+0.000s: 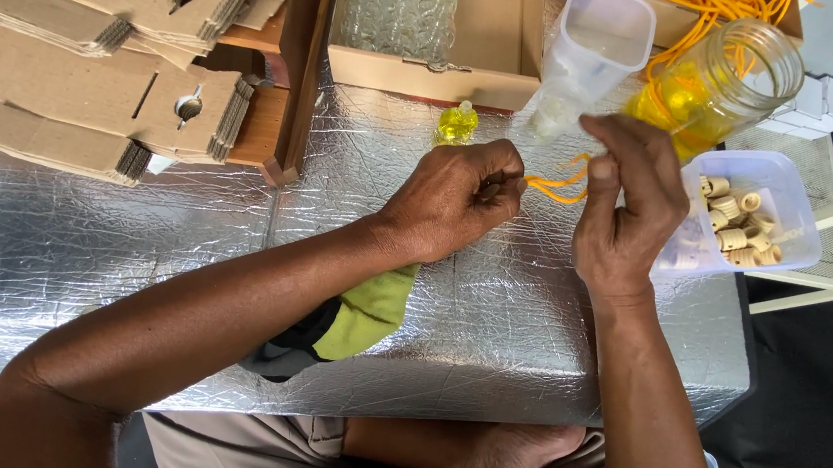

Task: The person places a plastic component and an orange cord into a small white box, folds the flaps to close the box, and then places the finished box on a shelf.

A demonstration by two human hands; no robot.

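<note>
From the head camera, looking down, both bare forearms reach over a table covered in crinkled silver foil sheeting (85, 235). The left hand (454, 202) is curled into a loose fist, knuckles up, its thumb and fingers pinched on one end of a thin orange cord (556, 186). The right hand (625, 202) stands just beside it, palm turned toward the left hand, fingers bent down with the thumb meeting them at the cord's other end; whether it truly grips the cord or only touches it cannot be told. The cord loops in the short gap between the two hands, just above the foil.

Just beyond the left hand's knuckles stands a small yellow bottle (457, 123). Beyond the right hand's fingers lies a clear plastic tub with a white rim (593, 49), tilted on its side, and to the right of that a clear glass jar with yellow liquid (716, 85). Behind the jar lies a heap of loose orange cords (708, 4). Just to the right of the right hand sits a translucent plastic tray (793, 177) holding small beige ridged caps (734, 222).

Beyond the left hand is an open brown cardboard box lined with bubble wrap (435, 25). Well to the left of the left arm lie stacks of flat folded cardboard blanks (91, 55). Under the left forearm, a lime-green and dark cloth (359, 314) lies on the foil.
</note>
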